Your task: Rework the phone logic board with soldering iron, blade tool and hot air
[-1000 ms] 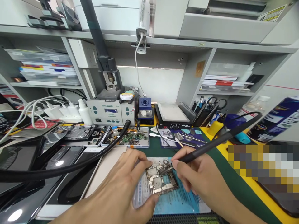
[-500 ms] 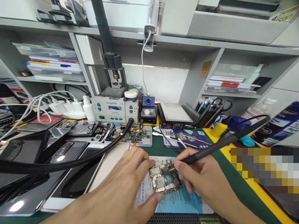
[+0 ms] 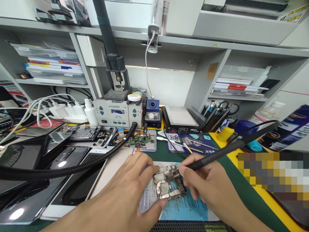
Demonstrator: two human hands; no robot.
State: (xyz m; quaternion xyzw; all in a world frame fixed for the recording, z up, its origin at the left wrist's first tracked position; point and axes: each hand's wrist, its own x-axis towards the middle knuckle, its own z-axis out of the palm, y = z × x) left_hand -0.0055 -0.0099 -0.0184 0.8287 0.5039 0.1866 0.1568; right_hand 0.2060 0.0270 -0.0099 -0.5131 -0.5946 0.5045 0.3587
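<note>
Board: small phone circuit board with silver metal shields (image 3: 169, 185) is laid flat on a pale blue printed sheet (image 3: 183, 209), at the near middle of the bench, between the two hands.
Left hand: left hand (image 3: 125, 196) is set over the board's left side; its fingers are spread, thumb tip pressed at the board's near edge and a fingertip at its far left corner, evidently so that the board is kept from sliding.
Right hand: right hand (image 3: 207, 187) is closed in a pen grip, thumb and forefinger pinched round a slim black soldering handpiece (image 3: 217, 154).
Tool tip: the tip is brought to the board's upper right edge; contact cannot be told, since it is hidden by the fingers.
Cable: the handpiece's black cord is trailed off to the right, clear of the board.
Mat: dark green work mat (image 3: 224, 164) is laid under the sheet.
Parts tray: shallow metal tray of small green boards (image 3: 135, 141) is kept just behind the work.
Station: grey hot-air rework station with display (image 3: 117, 112) is stood at the back, its thick black hose (image 3: 72, 170) run across to the left.
Left side: opened black phones (image 3: 72, 151) are laid beside the mat.
</note>
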